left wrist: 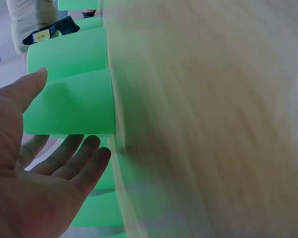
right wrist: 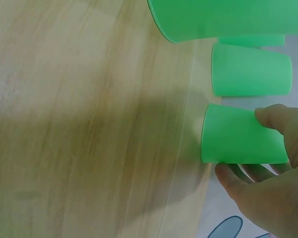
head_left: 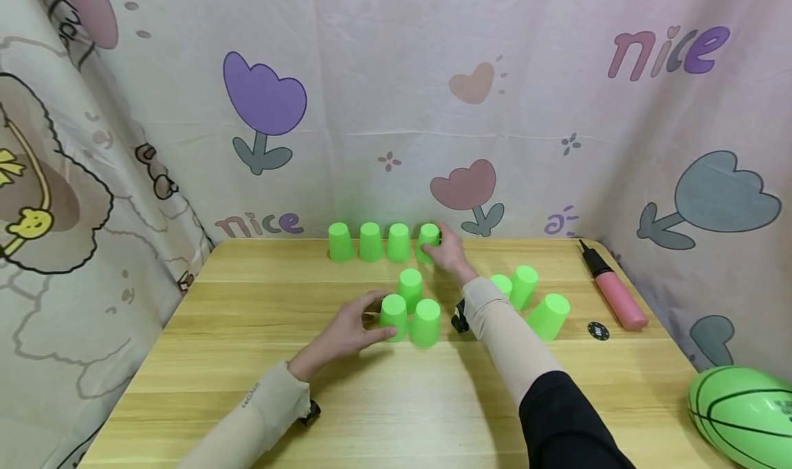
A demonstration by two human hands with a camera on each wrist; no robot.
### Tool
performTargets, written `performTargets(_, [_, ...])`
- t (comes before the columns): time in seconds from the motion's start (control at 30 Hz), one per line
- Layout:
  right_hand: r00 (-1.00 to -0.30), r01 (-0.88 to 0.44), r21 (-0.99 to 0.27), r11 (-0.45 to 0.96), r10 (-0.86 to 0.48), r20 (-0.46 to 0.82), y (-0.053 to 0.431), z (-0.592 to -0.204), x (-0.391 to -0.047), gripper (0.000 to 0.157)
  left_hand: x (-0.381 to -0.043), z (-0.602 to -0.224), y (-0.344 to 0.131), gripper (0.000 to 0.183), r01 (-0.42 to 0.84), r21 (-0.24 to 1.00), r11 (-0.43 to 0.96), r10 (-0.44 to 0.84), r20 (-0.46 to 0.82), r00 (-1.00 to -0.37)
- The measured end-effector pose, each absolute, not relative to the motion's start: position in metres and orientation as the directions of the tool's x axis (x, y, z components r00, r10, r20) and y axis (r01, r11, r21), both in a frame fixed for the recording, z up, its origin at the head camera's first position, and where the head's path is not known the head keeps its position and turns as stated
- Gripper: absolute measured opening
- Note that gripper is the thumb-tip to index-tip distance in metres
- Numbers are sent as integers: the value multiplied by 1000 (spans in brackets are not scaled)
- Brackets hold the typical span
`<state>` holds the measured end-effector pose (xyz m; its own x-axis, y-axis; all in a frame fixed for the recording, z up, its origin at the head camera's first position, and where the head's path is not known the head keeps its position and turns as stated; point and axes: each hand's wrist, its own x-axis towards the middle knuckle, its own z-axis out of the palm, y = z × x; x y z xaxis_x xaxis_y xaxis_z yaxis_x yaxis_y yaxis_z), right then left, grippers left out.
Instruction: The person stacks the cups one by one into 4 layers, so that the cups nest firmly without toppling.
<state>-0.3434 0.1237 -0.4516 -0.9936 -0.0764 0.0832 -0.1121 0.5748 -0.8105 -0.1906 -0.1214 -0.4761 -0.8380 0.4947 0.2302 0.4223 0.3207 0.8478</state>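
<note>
My left hand (head_left: 343,328) has its thumb and fingers on opposite sides of a green cup (head_left: 394,311), holding it loosely, mouth down on the table. Two more green cups touch or nearly touch it: one to its right (head_left: 425,324), one just behind (head_left: 410,285). At the table's back edge, my right hand (head_left: 449,252) pinches another upside-down green cup (head_left: 427,241), the rightmost of a row. In the right wrist view its thumb lies on one side of that cup (right wrist: 243,136) and the fingers reach round the other.
Left of the right hand's cup, three green cups (head_left: 370,243) stand along the back edge. Beyond my right forearm are three others (head_left: 524,287), one partly hidden. A pink pump (head_left: 619,297), a black disc (head_left: 598,331) and a green ball (head_left: 742,414) lie at the right.
</note>
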Motion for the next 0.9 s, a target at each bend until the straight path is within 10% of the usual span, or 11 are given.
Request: performTargets(0.9, [-982, -178, -808, 561, -46, 184, 132, -405, -308, 66, -195, -471, -130, 62, 382, 849, 365, 418, 218, -882])
